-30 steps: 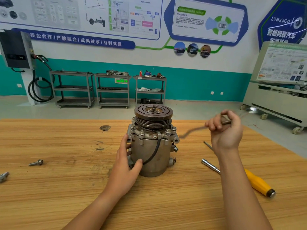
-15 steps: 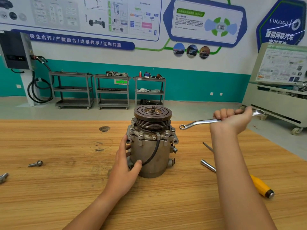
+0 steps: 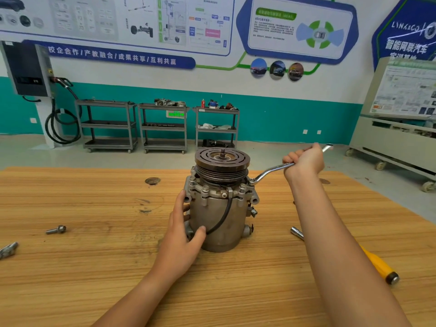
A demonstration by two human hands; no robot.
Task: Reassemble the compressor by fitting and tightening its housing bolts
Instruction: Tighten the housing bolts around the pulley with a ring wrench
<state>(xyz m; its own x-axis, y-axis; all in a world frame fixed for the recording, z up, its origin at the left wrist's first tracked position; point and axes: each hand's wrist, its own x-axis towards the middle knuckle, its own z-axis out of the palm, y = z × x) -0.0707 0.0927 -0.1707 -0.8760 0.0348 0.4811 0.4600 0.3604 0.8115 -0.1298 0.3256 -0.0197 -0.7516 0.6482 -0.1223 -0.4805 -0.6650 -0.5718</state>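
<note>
My right fingers (image 3: 291,159) are curled tight round the handle of the wrench (image 3: 271,171). The right hand (image 3: 305,161) is up behind the compressor (image 3: 219,220), on its right side. The ring end of the wrench sits on a bolt (image 3: 252,181) on the compressor's top rim. My left hand (image 3: 181,234) holds the compressor's left side, with the thumb on the front and the fingers bent round it. The compressor stands upright in the middle of the table (image 3: 94,279), with its round pulley (image 3: 222,160) on top. A loose bolt (image 3: 56,230) lies near the table's left edge, and another metal bit (image 3: 8,250) lies right at that edge. A tool with a yellow handle (image 3: 378,266) lies toward the right edge, partly hidden under my right arm.
</note>
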